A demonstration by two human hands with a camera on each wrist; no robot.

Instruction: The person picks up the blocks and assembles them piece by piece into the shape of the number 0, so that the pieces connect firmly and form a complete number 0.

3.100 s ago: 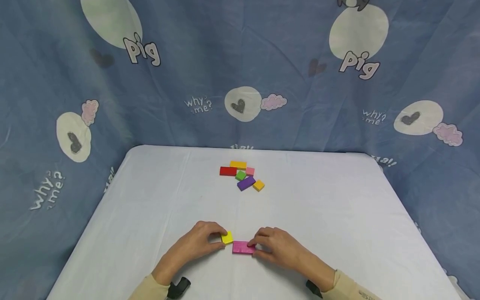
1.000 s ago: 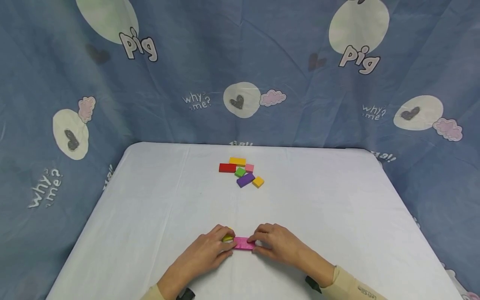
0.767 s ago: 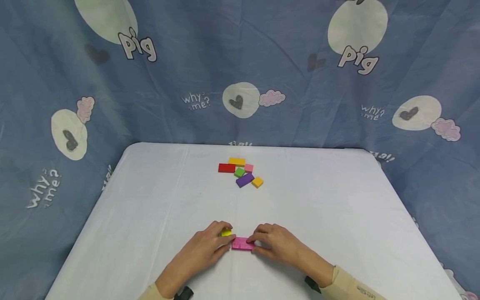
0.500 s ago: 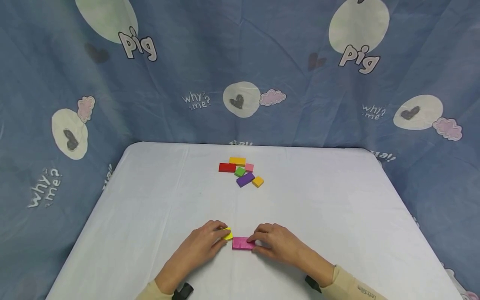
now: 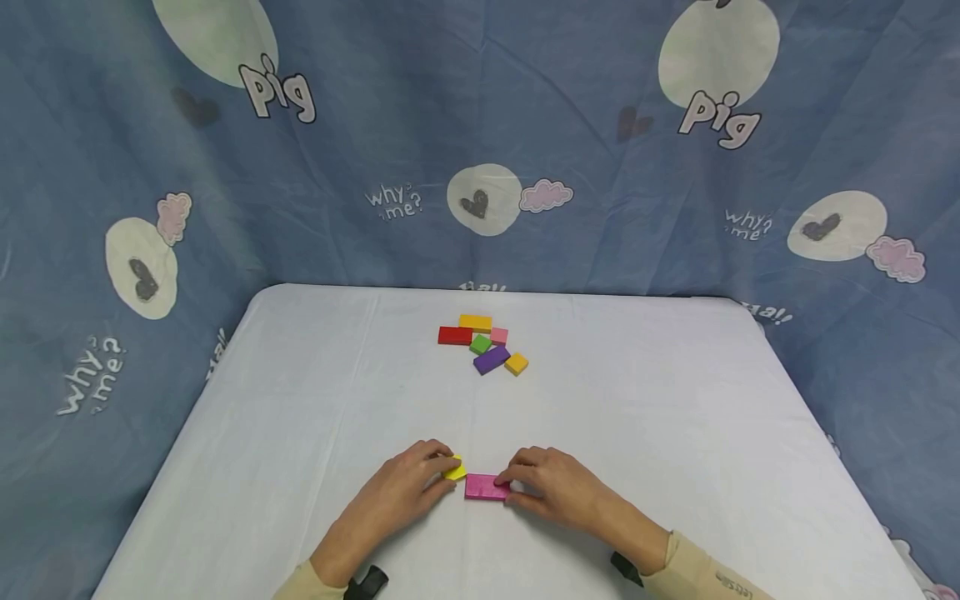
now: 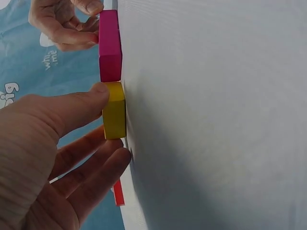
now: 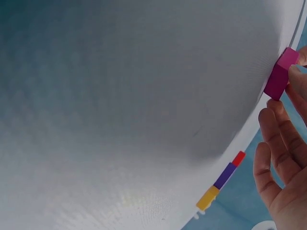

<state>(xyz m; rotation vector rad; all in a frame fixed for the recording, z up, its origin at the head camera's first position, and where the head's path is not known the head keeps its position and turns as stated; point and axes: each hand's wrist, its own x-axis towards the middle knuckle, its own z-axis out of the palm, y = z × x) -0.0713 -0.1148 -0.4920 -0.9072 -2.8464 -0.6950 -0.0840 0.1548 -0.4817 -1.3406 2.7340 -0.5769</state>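
Observation:
Near the front of the white table, my left hand (image 5: 401, 492) pinches a small yellow block (image 5: 456, 470) between thumb and fingers. In the left wrist view the thumb presses one side of the yellow block (image 6: 114, 112), and the other fingers curve around its far end. My right hand (image 5: 558, 493) grips the right end of a longer magenta block (image 5: 482, 487), which lies flat. The magenta block (image 7: 281, 74) shows between thumb and fingers in the right wrist view. The yellow block sits turned at an angle, its corner right at the magenta block's far left corner.
Farther back is a loose cluster: a red block (image 5: 454, 336), an orange block (image 5: 476, 322), a green one (image 5: 481, 344), a pink one (image 5: 498, 336), a purple one (image 5: 491, 360) and a small orange-yellow one (image 5: 517, 364). A blue patterned cloth (image 5: 337, 233) hangs around the table.
My left hand reached over the magenta block's left end, then drew back left, still with the yellow block, which is now turned. My right hand stays on the magenta block.

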